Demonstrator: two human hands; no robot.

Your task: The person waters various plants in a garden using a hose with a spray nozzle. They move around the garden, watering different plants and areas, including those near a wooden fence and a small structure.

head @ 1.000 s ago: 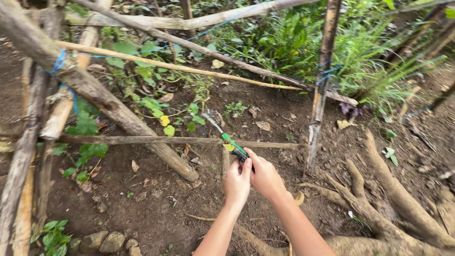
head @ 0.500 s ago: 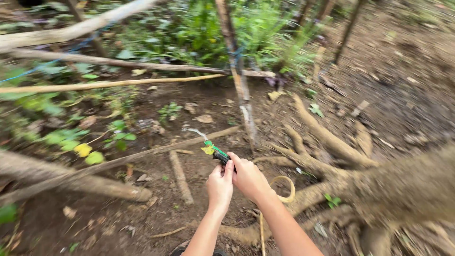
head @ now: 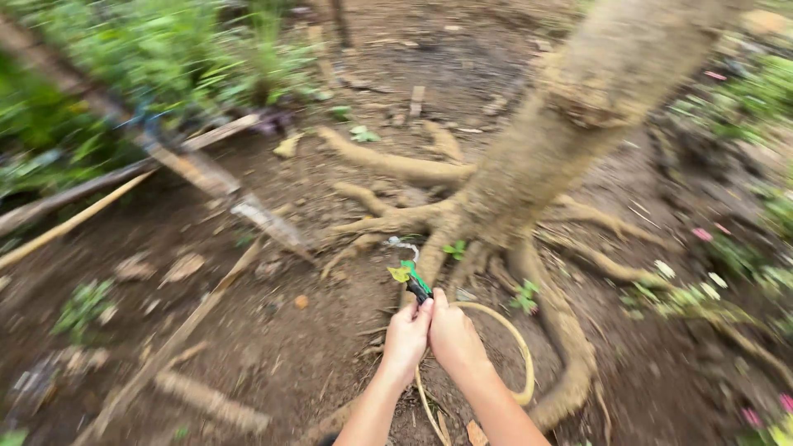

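Note:
Both my hands are held together in front of me, gripping one small tool with a black and green handle and a thin pale metal tip. My left hand wraps the handle from the left; my right hand closes on it from the right. The tool points up and away, toward the foot of a tree trunk. A yellowish leaf scrap sits on the tool near the green part. The picture is blurred by motion.
Thick roots spread from the trunk over bare brown soil. A thin yellow loop of vine or hose lies under my right wrist. Wooden poles of a rough fence slant at the left, with green plants behind them.
My view has swung to the right, from the pole fence to the tree trunk and its roots. Both hands have stayed closed on the tool, low in the middle.

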